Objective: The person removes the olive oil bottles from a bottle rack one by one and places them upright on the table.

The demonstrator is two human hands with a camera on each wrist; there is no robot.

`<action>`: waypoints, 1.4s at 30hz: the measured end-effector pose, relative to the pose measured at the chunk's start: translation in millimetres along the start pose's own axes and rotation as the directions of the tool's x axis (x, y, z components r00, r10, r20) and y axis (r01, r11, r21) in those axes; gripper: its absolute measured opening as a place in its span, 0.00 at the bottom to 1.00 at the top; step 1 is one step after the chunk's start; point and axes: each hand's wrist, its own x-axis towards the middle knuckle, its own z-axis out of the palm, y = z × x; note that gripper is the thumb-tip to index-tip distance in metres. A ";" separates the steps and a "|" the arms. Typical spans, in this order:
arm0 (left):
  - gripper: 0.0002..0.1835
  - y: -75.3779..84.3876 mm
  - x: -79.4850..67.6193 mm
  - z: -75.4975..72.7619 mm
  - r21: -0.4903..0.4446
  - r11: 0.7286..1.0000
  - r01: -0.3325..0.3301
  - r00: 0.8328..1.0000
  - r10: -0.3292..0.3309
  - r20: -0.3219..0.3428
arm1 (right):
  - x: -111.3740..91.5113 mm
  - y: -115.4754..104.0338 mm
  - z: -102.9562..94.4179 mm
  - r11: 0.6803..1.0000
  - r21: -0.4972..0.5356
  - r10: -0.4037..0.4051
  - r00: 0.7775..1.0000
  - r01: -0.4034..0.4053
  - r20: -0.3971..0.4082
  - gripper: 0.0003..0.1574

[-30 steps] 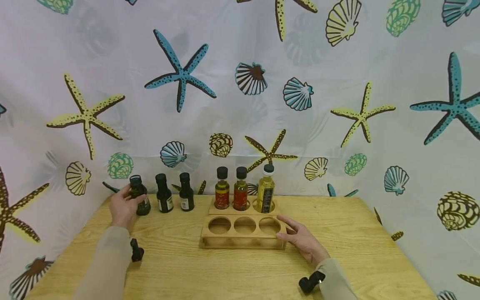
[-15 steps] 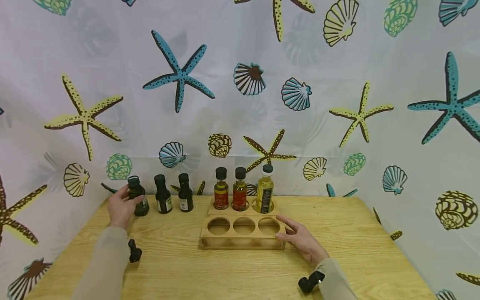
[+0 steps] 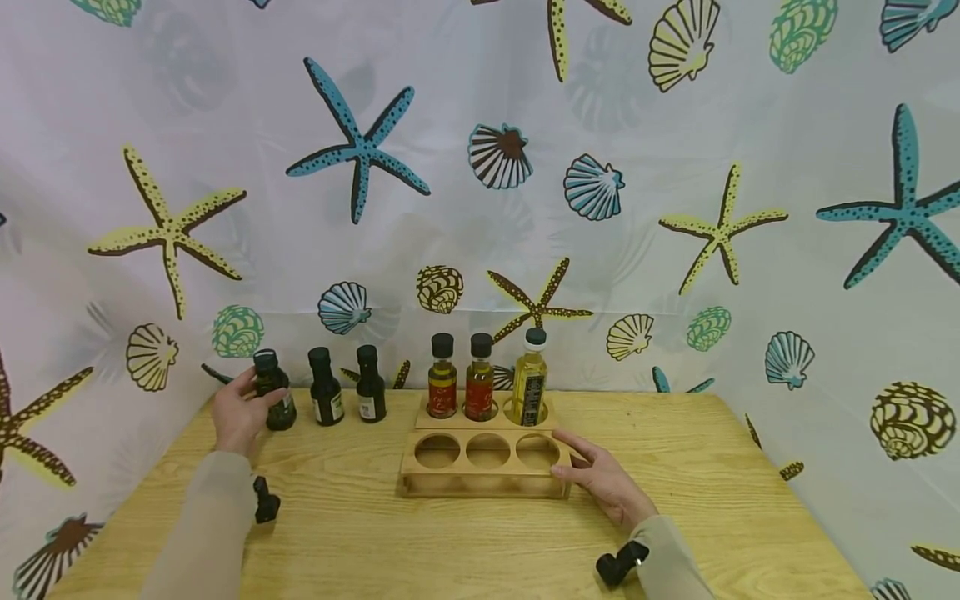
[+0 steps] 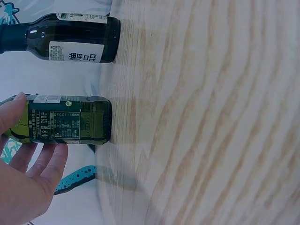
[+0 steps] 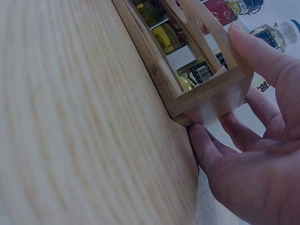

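Note:
At the table's left, my left hand [image 3: 240, 417] holds a dark green glass bottle [image 4: 65, 119], thumb on one side and fingers on the other. The bottle stands upright, its base right at the tabletop. My right hand [image 3: 606, 485] grips the right end of a two-step wooden bottle rack [image 3: 487, 484]. In the right wrist view the thumb lies on the rack's top edge and the fingers touch its end wall [image 5: 218, 104]. Two red-labelled oil bottles [image 3: 442, 394] and a yellow oil bottle [image 3: 531, 387] stand in the back row; the front row's three round holes hold nothing.
Between the left hand and the rack stand two dark bottles with white labels, a nearer one [image 3: 327, 390] and a slimmer one [image 3: 371, 387]. A patterned curtain [image 3: 465, 242] hangs behind the wooden table [image 3: 360, 525].
My left hand and the green bottle have shifted very slightly left, away from the other dark bottles. The right hand and the rack keep their places.

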 end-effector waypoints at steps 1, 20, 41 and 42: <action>0.42 0.0 0.1 0.3 -0.002 1.000 -0.002 1.000 0.002 0.000 | -0.3 -0.2 -0.1 1.000 0.001 0.000 1.000 0.000 -0.001 0.45; 0.41 4.9 -1.7 -1.8 0.044 0.999 -0.020 1.000 0.019 0.011 | 0.1 -0.4 -1.2 1.000 0.011 0.004 1.000 -0.004 0.006 0.45; 0.34 4.9 -30.6 10.4 -0.081 0.989 0.122 0.963 -0.137 -0.232 | -0.5 -1.1 0.3 1.000 0.005 0.004 1.000 -0.004 0.005 0.44; 0.33 5.2 -32.7 12.5 -0.103 0.987 0.128 0.961 -0.149 -0.233 | -0.9 -1.1 0.1 1.000 0.007 0.007 1.000 -0.007 0.002 0.44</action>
